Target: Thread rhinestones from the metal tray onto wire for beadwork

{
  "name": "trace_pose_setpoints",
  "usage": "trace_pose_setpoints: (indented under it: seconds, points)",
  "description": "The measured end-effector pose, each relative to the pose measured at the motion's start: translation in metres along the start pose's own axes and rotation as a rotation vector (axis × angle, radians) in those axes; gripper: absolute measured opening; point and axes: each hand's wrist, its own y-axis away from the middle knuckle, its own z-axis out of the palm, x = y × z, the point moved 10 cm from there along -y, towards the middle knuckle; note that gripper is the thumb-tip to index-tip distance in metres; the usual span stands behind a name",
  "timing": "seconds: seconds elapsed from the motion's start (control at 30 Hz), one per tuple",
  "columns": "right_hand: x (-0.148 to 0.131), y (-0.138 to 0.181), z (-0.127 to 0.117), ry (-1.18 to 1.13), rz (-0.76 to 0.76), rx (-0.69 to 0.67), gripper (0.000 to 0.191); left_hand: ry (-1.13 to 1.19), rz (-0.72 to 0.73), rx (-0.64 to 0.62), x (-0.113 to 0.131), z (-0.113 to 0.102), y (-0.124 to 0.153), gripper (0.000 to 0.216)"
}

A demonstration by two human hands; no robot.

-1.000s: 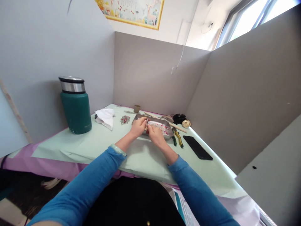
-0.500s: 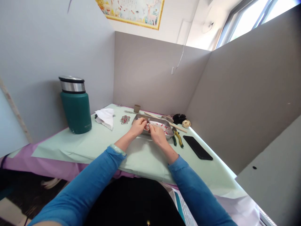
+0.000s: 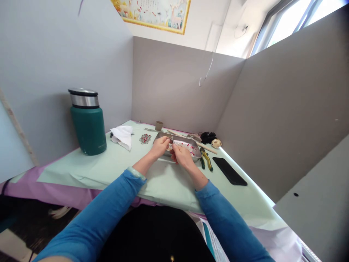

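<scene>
Green bottle (image 3: 88, 129) near white tissue (image 3: 121, 137)

Grey partition panels (image 3: 177, 80) stand left, rear and right of the covered table (image 3: 117, 163). Above the rear one, a gold-framed picture (image 3: 152, 14) hangs on a white wall (image 3: 203, 22). Upper-right window (image 3: 289, 23) is bright with daylight.

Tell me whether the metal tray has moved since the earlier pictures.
No; judged against the back partition, the metal tray sits where it did, without visible shift.

Your tray (image 3: 195, 158) looks like smooth, shiny metal. Your bottle (image 3: 88, 131) is matt with a polished metallic band (image 3: 85, 101); your stick (image 3: 207, 147) looks like plain wood.
</scene>
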Motion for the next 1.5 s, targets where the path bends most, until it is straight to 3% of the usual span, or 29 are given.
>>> trace_pose_setpoints:
  seconds: [0.3,0.63,0.83,1.07,1.33,1.5]
  points:
    - [-0.01,0.003,-0.008,0.219,-0.056,0.07,0.052,-0.122,0.038,0.008,0.004,-0.002,-0.001,0.027]
    - [-0.011,0.003,-0.007,0.26,-0.056,0.048,0.052,-0.14,0.053,-0.017,0.003,-0.001,-0.003,0.028]
    - [-0.015,0.006,-0.015,0.277,-0.083,0.045,0.049,0.004,-0.031,-0.107,-0.001,0.006,-0.001,0.023]
    - [-0.022,0.008,-0.02,0.278,-0.153,-0.006,0.049,0.297,-0.19,-0.3,-0.003,0.022,0.01,0.021]
    - [-0.015,0.004,-0.024,0.252,-0.088,0.027,0.049,0.423,-0.224,-0.293,-0.004,0.024,0.012,0.023]
    - [-0.009,0.002,-0.027,0.255,-0.057,0.056,0.049,0.364,-0.199,-0.271,-0.004,0.021,0.01,0.02]
